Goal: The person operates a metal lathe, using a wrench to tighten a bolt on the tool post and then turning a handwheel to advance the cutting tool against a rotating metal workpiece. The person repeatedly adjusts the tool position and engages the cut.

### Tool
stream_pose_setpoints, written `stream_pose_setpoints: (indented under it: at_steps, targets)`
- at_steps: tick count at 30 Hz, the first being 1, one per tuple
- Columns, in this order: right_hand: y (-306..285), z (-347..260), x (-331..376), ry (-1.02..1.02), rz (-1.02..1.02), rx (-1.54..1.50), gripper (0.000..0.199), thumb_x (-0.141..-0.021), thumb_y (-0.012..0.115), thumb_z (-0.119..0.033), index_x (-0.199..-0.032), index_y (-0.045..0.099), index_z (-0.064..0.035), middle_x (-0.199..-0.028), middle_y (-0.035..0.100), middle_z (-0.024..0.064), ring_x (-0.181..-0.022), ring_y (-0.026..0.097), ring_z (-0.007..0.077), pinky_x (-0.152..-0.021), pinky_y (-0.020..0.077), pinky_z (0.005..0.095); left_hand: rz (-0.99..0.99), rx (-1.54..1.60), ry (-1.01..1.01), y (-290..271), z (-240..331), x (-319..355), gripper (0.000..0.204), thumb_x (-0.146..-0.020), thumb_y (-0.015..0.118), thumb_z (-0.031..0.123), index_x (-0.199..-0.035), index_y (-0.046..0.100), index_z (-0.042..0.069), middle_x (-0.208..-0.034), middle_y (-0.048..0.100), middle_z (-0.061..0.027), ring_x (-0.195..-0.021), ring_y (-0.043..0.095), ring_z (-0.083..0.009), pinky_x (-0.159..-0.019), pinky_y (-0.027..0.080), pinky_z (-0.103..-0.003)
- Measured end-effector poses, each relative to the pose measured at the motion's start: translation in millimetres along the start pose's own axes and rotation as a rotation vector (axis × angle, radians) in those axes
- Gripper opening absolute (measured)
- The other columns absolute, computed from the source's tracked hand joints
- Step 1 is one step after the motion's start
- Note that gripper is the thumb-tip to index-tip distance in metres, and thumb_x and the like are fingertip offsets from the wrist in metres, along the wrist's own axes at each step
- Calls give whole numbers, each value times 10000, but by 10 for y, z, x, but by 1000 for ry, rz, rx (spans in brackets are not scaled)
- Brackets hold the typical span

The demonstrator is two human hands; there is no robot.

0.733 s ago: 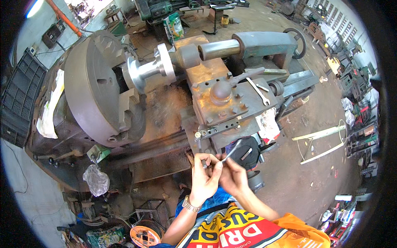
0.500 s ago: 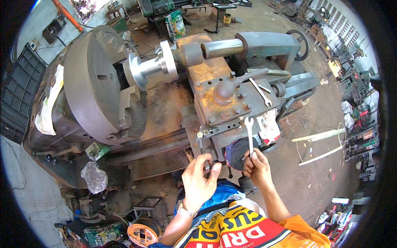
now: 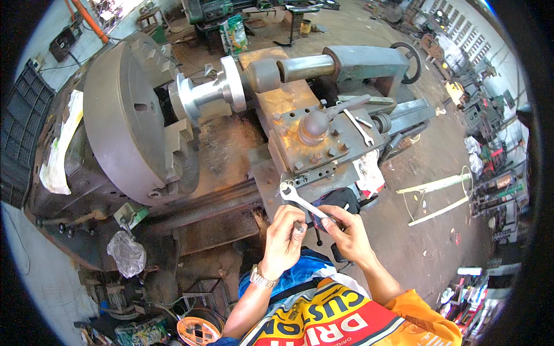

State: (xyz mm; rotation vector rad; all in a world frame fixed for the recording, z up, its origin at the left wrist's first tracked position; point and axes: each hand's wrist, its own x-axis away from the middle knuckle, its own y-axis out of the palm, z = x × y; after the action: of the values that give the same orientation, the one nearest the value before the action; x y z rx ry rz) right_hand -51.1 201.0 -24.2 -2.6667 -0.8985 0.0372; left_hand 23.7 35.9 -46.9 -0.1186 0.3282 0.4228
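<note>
My right hand [image 3: 345, 233] is closed around the shank of a silver open-ended wrench [image 3: 307, 205]. The wrench slants up and leftward, and its open jaw lies just above my left fingers, over the near-left corner of the lathe's carriage. My left hand [image 3: 283, 233] is closed, with a small dark piece [image 3: 298, 226] showing between thumb and fingers; its kind cannot be made out. Beyond the hands sits the square tool post [image 3: 311, 128] with its round cap and lever. A second wrench [image 3: 359, 128] rests on its right side.
A large chuck [image 3: 124, 121] and the tailstock [image 3: 366, 66] have a shiny flanged metal workpiece [image 3: 210, 92] between them. White cloth [image 3: 369, 173] hangs by the carriage. A plastic bag [image 3: 127, 254] hangs at the near left. A pale frame [image 3: 435, 196] lies on the floor at right.
The wrench has swung from upright to slanting left, its jaw now close to my left hand. My right hand has moved left and turned. The view has shifted slightly.
</note>
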Motion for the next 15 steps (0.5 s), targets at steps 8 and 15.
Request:
stream_pose_setpoints:
  at_steps: [8,15]
  targets:
    - [292,-159,19,59,210,146,237,-942,642,-103,-1153,671,1,-717,667,107,-643,610,94,-594,483,278,10,212,134,-23,-150,-99,653,-894,552,678,-745,448,51,-708,400,-53,-647,358,-211,-637,313,-343]
    - [227,-255,58,120,147,197,241,-923,654,-63,-1155,673,-2,-624,610,75,-549,526,64,-518,439,256,135,183,52,104,-144,-44,630,-903,520,622,-648,395,59,-632,376,-45,-583,367,-210,-659,305,-360]
